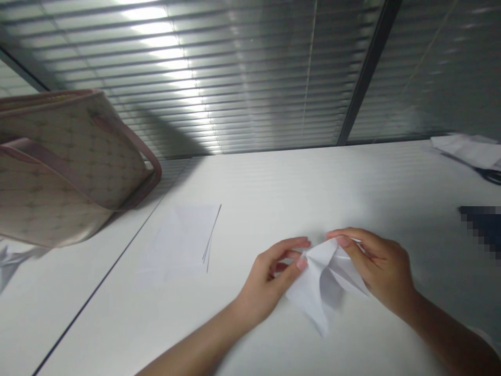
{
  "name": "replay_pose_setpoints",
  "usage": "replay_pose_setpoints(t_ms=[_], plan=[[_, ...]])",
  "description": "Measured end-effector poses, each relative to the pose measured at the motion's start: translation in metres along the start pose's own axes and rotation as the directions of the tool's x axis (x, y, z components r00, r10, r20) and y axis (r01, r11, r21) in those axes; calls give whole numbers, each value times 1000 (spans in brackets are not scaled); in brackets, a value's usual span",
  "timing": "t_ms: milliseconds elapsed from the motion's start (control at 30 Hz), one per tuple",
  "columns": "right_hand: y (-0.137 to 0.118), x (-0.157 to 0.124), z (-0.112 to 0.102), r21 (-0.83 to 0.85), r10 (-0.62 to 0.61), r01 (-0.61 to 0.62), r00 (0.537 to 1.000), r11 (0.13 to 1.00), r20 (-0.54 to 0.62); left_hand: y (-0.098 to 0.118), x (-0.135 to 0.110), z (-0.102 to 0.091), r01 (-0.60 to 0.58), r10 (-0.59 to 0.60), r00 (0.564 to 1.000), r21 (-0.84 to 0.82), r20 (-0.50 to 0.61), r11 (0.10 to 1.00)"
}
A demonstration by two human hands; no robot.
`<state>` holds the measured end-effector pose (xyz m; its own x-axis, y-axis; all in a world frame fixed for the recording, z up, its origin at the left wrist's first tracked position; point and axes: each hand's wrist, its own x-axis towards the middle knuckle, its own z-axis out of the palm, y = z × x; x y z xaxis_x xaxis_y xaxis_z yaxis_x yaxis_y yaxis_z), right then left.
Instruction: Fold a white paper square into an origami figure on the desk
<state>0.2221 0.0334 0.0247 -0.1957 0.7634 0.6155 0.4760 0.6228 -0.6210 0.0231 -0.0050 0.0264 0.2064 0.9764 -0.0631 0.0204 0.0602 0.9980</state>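
Observation:
A partly folded white paper [321, 284] lies on the white table [274, 183] in front of me. My left hand [274, 274] pinches its left upper edge between thumb and fingers. My right hand [376, 266] grips the right side, with the index finger and thumb pressed on the top fold. The lower point of the paper sticks out towards me between both wrists.
A small stack of flat white sheets [183, 237] lies to the left of my hands. A beige patterned bag with pink straps [66, 167] stands at the far left. More paper [469, 149] and dark scissors [491, 175] lie at the far right, before closed window blinds [242, 73].

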Motion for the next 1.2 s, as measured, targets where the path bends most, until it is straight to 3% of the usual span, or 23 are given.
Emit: replay_pose_setpoints(t_ms=[100, 200, 267, 400, 467, 533, 600, 767, 867, 967, 1200], plan=[[-1, -2, 0, -79, -104, 99, 993, 992, -58, -5, 3, 1, 90, -83, 995, -147, 56, 985], [-2, -3, 2, -91, -275, 270, 960, 959, -48, -8, 5, 2, 110, -104, 993, -147, 48, 983], [-2, -4, 2, -77, -289, 285, 957, 955, -38, -8, 5, 3, 131, -129, 991, -126, 25, 983], [0, -3, 4, 35, -61, 61, 998, 998, 0, -5, 5, 4, 160, -162, 986, -69, -38, 985], [2, -1, 5, 144, 57, -75, 991, 987, 125, -3, 6, 5, 151, -154, 985, -51, -76, 987], [4, 0, 7, 233, 66, -131, 961, 964, 268, -2, 6, 5, 137, -140, 984, -41, -108, 990], [6, 1, 9, 281, 19, -116, 945, 953, 327, -1, 5, 6, 128, -131, 982, -36, -135, 991], [8, 0, 9, 251, 46, -107, 970, 962, 237, -2, 5, 8, 138, -151, 972, -85, -180, 987], [10, 1, 6, 147, 87, -112, 982, 983, 169, -1, 4, 9, 203, -247, 951, -229, -184, 952], [12, 0, 7, 79, 14, -22, 995, 997, 102, 0, 3, 10, 243, -326, 927, -362, -186, 900], [12, -5, 19, 55, -127, 121, 983, 991, 130, -3, 4, 12, 197, -283, 940, -375, -188, 906]])
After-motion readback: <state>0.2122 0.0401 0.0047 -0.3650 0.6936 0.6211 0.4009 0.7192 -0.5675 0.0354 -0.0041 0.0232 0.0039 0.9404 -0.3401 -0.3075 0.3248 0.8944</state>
